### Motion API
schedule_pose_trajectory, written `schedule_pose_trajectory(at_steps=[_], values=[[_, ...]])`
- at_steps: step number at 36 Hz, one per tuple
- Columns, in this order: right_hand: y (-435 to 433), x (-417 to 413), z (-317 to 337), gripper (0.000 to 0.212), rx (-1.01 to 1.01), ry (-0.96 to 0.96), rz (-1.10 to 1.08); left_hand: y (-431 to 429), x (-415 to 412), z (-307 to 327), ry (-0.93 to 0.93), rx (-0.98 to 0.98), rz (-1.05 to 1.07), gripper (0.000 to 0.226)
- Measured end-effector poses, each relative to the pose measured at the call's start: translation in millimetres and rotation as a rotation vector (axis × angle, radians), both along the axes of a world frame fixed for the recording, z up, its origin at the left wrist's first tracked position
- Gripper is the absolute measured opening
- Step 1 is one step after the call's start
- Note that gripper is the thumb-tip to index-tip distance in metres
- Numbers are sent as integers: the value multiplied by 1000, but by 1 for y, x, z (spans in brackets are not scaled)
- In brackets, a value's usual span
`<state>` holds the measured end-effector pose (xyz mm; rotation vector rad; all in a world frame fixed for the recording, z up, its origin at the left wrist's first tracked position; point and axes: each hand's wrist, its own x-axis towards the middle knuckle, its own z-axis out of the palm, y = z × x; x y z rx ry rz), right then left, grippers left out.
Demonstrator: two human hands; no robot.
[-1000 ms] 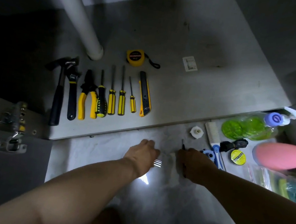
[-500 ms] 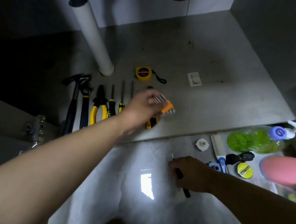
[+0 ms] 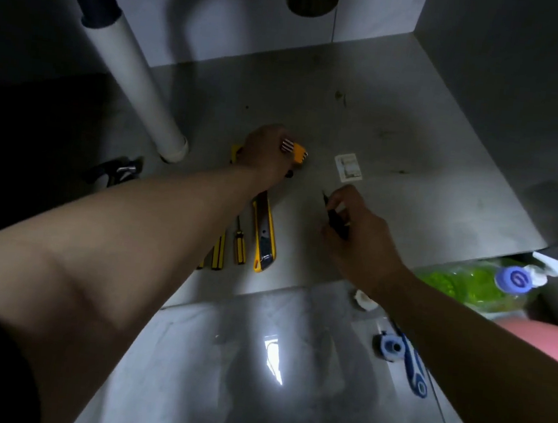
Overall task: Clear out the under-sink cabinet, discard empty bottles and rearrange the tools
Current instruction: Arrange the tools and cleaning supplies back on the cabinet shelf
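My left hand [image 3: 266,153] reaches deep over the cabinet floor [image 3: 410,190] and grips an orange holder of metal bits [image 3: 296,151], right where the tape measure lay. My right hand [image 3: 358,231] hovers over the cabinet floor to the right, its fingers curled round a small black tool [image 3: 336,222] with a thin tip. Below my left forearm lie a yellow utility knife [image 3: 265,234] and yellow-black screwdrivers [image 3: 239,246]. The hammer head [image 3: 117,168] shows at the left; the other tools are hidden by my arm.
A white drain pipe [image 3: 136,82] slants down to the floor at the left. A white card [image 3: 348,167] lies beyond my right hand. Outside the cabinet at the right lie a green bottle [image 3: 469,283], a pink bottle [image 3: 539,338], a blue brush [image 3: 414,367] and a white cap [image 3: 364,299].
My left hand carried the orange bit holder from the floor outside up into the cabinet, past the tool row. My right hand lifted the black tool and followed it in.
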<state>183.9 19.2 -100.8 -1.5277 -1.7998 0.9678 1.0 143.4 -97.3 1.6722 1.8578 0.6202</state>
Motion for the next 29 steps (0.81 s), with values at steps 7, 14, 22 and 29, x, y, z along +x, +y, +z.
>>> schedule_pose_trajectory(at_steps=[7, 14, 22, 29], values=[[5, -16, -14, 23, -103, -71, -47, -12, -4, 0, 219, 73, -141, 40], [-3, -30, -17, 36, -93, -125, -94, -24, -13, -4, 536, 72, -587, 67], [-15, -33, -12, 43, -27, -207, -75, -21, -22, -5, 804, 7, -639, 80], [-22, -42, -19, 41, -42, -225, -79, -35, -29, 7, 686, -5, -581, 72]])
